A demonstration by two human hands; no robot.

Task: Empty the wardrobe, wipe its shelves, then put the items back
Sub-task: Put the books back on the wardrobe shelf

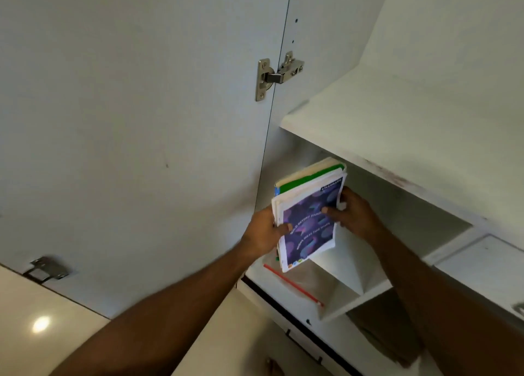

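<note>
between the two hands, in front of the open wardrobe [368,137], sits a stack of books [307,214], held just under the edge of the upper shelf [354,126]. the left hand [265,231] grips the stack's left edge, thumb curled over the cover and fingers hidden behind it. the right hand [351,214] grips the right edge, thumb pressed on the cover, the other fingers wrapped round the back. the top book has a purple patterned cover with a white border; the small dark label near the right fingers looks like "classmate", and white lines of writing run across the cover between the thumbs, too blurred to read surely. behind it shows a green book edge. below the left fingers a red-edged clear pouch [293,285] lies on the lower shelf [340,279]. left of the left hand stands the open door [127,120], with a metal hinge [279,73] above the stack.
</note>
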